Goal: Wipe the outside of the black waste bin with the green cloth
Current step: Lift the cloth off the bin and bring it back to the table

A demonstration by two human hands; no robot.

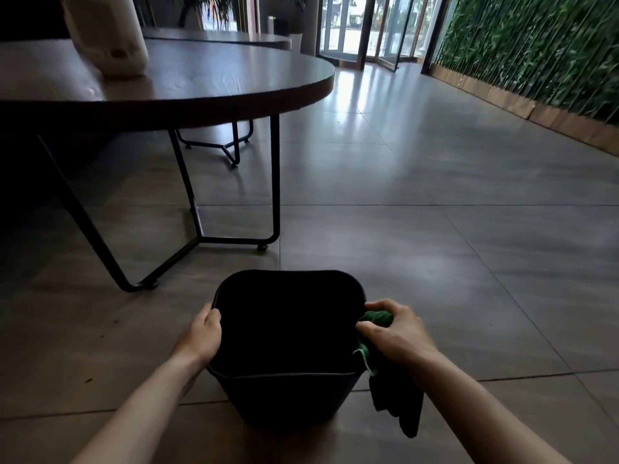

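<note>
Black waste bin point(288, 393) stands on the floor point(435, 262), likely light and rigid: left hand point(202, 333) grips its rim, right hand point(395, 333) fingers pinch the limp green cloth point(376, 319) against its right side.

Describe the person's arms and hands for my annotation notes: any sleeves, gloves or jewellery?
Both forearms are bare as far as the frame shows, with no sleeves in view. The left hand and right hand wear no gloves. No watch, bracelet or ring is visible, though the lighting is dim.

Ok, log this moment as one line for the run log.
left hand: gripping waste bin left rim | right hand: pressing green cloth at right rim | bin: upright on floor tiles | phase: wiping
</note>
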